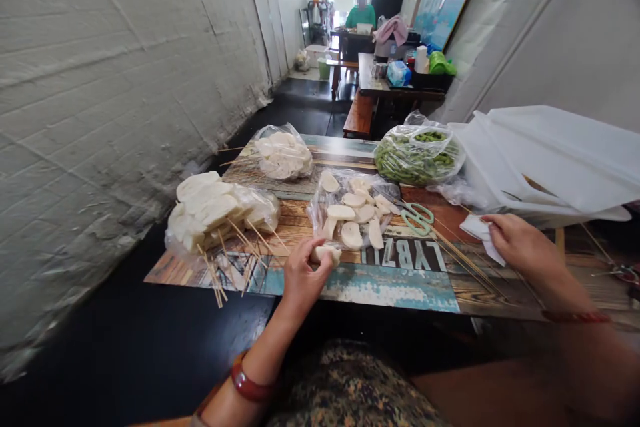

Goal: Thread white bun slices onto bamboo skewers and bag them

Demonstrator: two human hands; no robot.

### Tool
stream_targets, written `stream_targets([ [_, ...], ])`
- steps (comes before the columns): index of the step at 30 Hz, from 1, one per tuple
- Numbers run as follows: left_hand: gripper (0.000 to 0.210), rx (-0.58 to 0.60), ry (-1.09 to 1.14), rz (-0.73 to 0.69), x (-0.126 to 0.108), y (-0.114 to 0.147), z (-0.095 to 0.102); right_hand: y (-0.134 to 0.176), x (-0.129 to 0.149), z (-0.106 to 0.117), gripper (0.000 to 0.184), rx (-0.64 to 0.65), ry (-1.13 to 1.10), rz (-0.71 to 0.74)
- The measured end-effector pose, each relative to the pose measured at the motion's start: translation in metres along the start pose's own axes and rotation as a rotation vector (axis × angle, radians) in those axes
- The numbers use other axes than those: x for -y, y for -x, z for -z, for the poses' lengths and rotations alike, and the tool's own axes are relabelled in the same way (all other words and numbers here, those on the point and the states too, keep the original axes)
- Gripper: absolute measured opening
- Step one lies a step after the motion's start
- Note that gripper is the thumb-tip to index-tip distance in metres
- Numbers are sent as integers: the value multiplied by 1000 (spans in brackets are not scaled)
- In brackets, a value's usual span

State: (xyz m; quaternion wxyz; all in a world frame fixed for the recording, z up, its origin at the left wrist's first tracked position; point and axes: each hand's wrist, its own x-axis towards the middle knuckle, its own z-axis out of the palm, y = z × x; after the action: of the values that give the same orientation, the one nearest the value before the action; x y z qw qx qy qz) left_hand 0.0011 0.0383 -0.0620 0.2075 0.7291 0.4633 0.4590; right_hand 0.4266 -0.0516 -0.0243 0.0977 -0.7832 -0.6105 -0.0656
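My left hand [307, 275] is closed around a pale slice of food [325, 254] above the table's front part. Just beyond it, several more pale slices [353, 235] lie on a clear plastic bag [315, 210]. Out to the right, my right hand [523, 243] pinches a folded white tissue or paper [475, 227]. Between the hands are scissors with light green handles [418, 219] and loose wooden skewers [465, 263]. At left, a stack of white slices [207, 207] in plastic has skewers [220, 270] sticking out towards me.
A second bag of white slices [283, 155] lies farther back on the wood-patterned table [400, 293]. Behind the scissors sits a bag of green vegetables [420, 157]. White plastic tubs [550, 160] take up the right side. A person in green [361, 15] is at a far table.
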Motion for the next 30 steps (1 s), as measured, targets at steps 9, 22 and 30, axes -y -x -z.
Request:
stream_targets([
  [9,35,-93,122,94,12,20,-11,-25,136,8,25,-86,-455,202],
  [22,42,-105,78,-76,15,26,-10,-87,233,-52,21,110,-678,285],
  [30,45,-136,92,-60,17,27,-10,-102,206,-39,47,76,-874,146],
])
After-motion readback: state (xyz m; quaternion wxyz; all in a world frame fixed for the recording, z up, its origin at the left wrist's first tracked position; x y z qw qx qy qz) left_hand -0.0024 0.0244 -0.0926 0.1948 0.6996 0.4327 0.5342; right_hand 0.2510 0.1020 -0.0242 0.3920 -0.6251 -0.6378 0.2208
